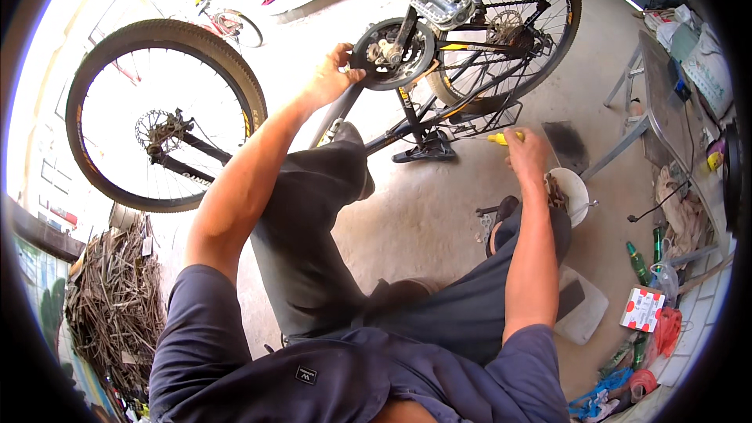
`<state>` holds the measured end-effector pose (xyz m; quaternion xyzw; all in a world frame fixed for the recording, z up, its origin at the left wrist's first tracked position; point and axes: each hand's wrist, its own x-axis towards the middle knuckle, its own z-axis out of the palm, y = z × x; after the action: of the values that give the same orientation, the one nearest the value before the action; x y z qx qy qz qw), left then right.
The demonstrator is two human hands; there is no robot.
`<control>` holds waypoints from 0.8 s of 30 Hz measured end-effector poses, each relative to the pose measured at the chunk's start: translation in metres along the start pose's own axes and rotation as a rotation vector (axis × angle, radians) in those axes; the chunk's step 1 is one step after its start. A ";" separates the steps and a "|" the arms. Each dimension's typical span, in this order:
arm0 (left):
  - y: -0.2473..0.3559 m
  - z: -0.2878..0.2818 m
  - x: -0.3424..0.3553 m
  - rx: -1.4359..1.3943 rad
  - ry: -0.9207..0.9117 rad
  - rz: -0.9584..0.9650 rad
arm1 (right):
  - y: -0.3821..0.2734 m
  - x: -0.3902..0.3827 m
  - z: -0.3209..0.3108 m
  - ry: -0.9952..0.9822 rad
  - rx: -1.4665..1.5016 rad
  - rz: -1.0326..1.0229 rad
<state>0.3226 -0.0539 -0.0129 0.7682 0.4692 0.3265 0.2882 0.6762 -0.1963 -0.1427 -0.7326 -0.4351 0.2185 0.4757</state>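
Observation:
A black bicycle stands upside down ahead of me, its saddle (425, 149) on the floor. My left hand (333, 78) grips the left edge of the black chainring (392, 55), thumb and fingers at its rim. Above the chainring, a grey platform pedal (443, 4) sits on the crank. In my right hand (528, 155) is a yellow-handled screwdriver (507, 138), held low beside the rear wheel (565, 31). Its thin shaft points left toward the saddle. The front wheel (251, 86) is at the left, next to my left forearm.
A white bucket (576, 196) with things inside stands by my right knee. Loose tools (487, 215) lie near my foot. At the right are a metal-legged table (666, 102), green bottles (638, 264) and a dotted box (644, 309). A pile of sticks (113, 305) lies left.

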 end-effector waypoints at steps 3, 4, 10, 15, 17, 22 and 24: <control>-0.016 -0.002 0.011 0.065 0.066 0.063 | -0.007 0.001 0.004 -0.012 0.045 0.020; -0.018 -0.001 0.012 0.061 0.083 0.044 | -0.009 0.000 0.003 -0.019 0.050 0.033; -0.025 0.004 0.019 0.081 0.185 0.065 | -0.023 -0.007 -0.004 -0.081 0.272 0.183; -0.011 0.008 0.007 0.134 0.112 -0.022 | -0.018 -0.015 -0.027 -0.014 0.589 0.320; -0.013 0.006 0.001 0.260 0.020 -0.235 | -0.009 -0.013 -0.032 -0.041 0.737 0.303; -0.024 0.028 0.002 -0.146 -0.244 -0.418 | -0.018 -0.019 -0.035 -0.158 0.868 0.240; -0.033 0.031 0.007 -0.245 -0.290 -0.493 | -0.025 -0.022 -0.023 -0.195 0.834 0.221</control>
<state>0.3309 -0.0384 -0.0554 0.6293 0.5528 0.1879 0.5130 0.6708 -0.2228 -0.1116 -0.4960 -0.2715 0.4933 0.6610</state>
